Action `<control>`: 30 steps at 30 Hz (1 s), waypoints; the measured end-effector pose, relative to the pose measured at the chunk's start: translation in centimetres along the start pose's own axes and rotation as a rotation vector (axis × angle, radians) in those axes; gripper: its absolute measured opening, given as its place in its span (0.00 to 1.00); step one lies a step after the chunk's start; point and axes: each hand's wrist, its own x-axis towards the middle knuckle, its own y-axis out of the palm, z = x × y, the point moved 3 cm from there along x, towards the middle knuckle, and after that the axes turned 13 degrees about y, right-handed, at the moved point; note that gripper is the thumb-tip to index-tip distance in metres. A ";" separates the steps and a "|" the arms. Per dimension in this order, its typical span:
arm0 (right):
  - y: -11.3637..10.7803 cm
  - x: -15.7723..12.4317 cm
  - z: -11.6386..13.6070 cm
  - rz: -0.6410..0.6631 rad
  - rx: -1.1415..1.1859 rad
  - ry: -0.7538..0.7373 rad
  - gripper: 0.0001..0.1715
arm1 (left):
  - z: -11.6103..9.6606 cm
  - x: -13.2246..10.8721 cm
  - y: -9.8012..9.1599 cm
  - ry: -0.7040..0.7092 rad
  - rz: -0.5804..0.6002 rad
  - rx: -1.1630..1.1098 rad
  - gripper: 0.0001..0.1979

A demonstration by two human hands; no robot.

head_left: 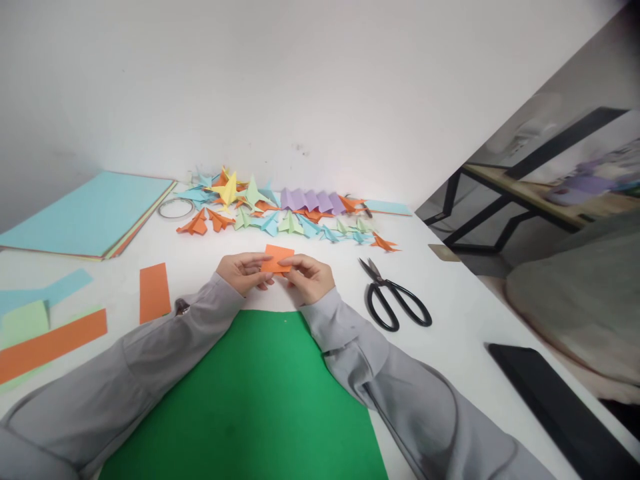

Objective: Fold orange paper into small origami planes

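A small orange paper (279,256) is held up between my two hands, just beyond the far edge of a green sheet (250,387). My left hand (244,272) pinches its left side, and the fingers of my right hand (309,276) grip its right side. Behind the hands, several folded paper shapes in orange, yellow, green and blue (290,223) lie in rows, with a pleated purple paper (311,201) among them. Black-handled scissors (384,284) rest on the table to the right of my right hand, blades pointing away.
An orange rectangle (155,292) and an orange strip (55,343) lie at left, the strip over green and blue scraps. A stack of coloured sheets (90,210) and a wire coil (176,208) are behind. At right lies a black flat object (555,407). A wall (300,87) borders the table.
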 end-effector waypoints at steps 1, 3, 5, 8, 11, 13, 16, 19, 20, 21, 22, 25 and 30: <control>0.0 0.0 0.0 -0.001 0.000 0.002 0.08 | 0.0 0.0 0.0 -0.004 -0.002 0.008 0.21; -0.1 0.0 -0.1 0.004 0.001 -0.002 0.08 | 0.0 0.0 -0.1 -0.014 -0.007 0.037 0.17; -0.2 0.2 -0.1 0.021 0.011 -0.020 0.09 | -0.1 0.0 -0.1 -0.014 -0.007 0.060 0.13; -0.1 0.4 -0.1 0.081 0.042 -0.028 0.14 | -0.3 0.1 0.0 0.018 -0.004 0.058 0.10; 0.2 0.4 -0.1 0.106 0.076 0.001 0.17 | -0.3 0.2 0.0 0.062 -0.011 0.051 0.09; 0.4 0.2 -0.1 0.072 0.100 0.017 0.16 | -0.3 0.2 -0.1 0.076 -0.020 0.062 0.08; 0.5 -0.1 0.2 -0.005 0.108 -0.016 0.13 | -0.1 0.1 -0.2 0.086 -0.028 0.097 0.07; 0.3 -0.1 0.5 -0.040 0.068 -0.052 0.12 | -0.1 0.0 -0.1 0.102 -0.048 0.106 0.06; 0.2 0.0 0.5 -0.055 0.059 -0.043 0.12 | -0.2 -0.1 0.0 0.097 -0.059 0.107 0.06; 0.0 0.1 0.5 -0.075 0.050 -0.023 0.12 | -0.2 -0.2 0.1 0.085 -0.070 0.107 0.06; -0.2 0.2 0.4 -0.100 0.044 0.003 0.13 | -0.2 -0.3 0.3 0.068 -0.078 0.105 0.06; -0.6 0.3 0.2 -0.172 0.037 0.074 0.15 | -0.3 -0.6 0.8 0.029 -0.093 0.083 0.07; -0.5 0.1 0.3 -0.220 0.112 0.128 0.17 | -0.6 -1.3 1.5 -0.019 -0.131 0.046 0.06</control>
